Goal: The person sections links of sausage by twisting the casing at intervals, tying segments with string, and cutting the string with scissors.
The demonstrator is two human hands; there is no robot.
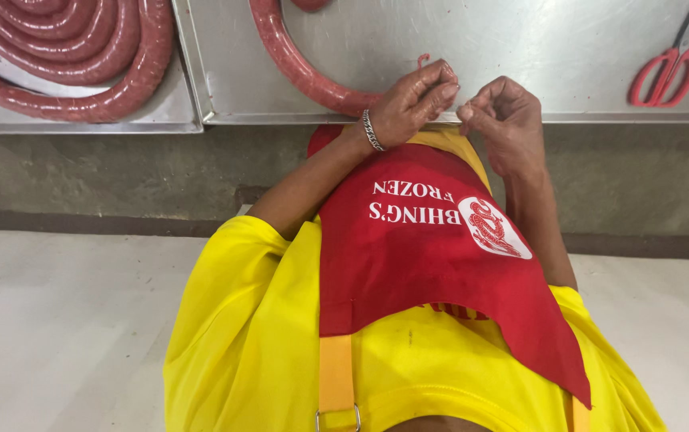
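At the table [520,48] edge, the left hand [412,104] grip is clamped on the sausage [296,68] end, the right hand [504,120] fingertips pinched together just beside it.

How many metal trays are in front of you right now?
2: left tray holds a sausage coil; the right tray has the scissors. More may lie out of frame.
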